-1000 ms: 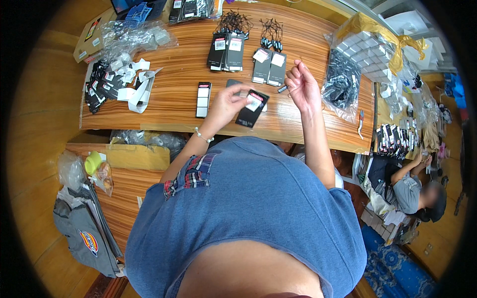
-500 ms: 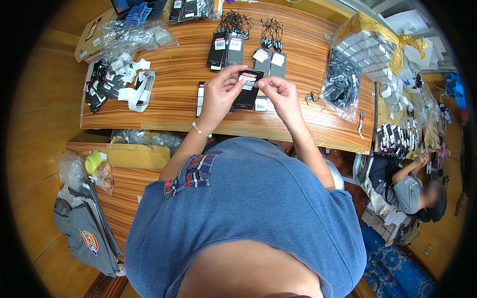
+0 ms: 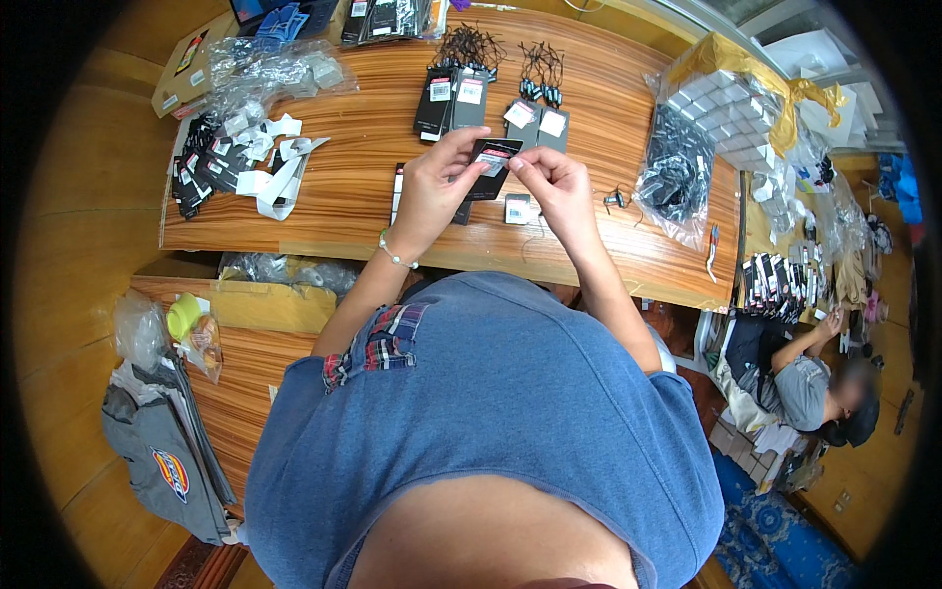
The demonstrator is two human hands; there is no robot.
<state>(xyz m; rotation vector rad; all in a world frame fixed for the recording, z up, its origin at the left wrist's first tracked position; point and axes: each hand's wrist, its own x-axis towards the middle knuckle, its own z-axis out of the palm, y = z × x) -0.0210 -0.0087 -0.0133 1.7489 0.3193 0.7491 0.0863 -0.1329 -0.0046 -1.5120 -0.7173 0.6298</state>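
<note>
Above the front part of the table, my left hand (image 3: pixel 436 184) grips a black hang tag (image 3: pixel 485 187) by its left side, thumb across the face. The tag is tilted and bears a white and red sticker. My right hand (image 3: pixel 559 193) pinches its upper right corner between thumb and fingertips; whether a string is also in that pinch, I cannot tell. Below lie more dark tags (image 3: pixel 397 183), partly hidden by my left hand, and a small pale tag (image 3: pixel 517 209). Farther back are stacked black tags (image 3: pixel 432 116) and grey tags (image 3: pixel 551 139) with black strings (image 3: pixel 469 49) fanned out.
Sticker strips (image 3: pixel 282 185) and loose black tags (image 3: pixel 193 175) lie at the left. Toward the right are a bag of black cords (image 3: pixel 677 175), a wrapped pack of small white boxes (image 3: pixel 721 108) and a red-and-white tool (image 3: pixel 712 252). Another person (image 3: pixel 807 388) sits at the far right.
The black tag has tipped so its face looks foreshortened, and its lower end has risen, uncovering the small pale tag. Both hands keep hold of it. The view has shifted slightly.
</note>
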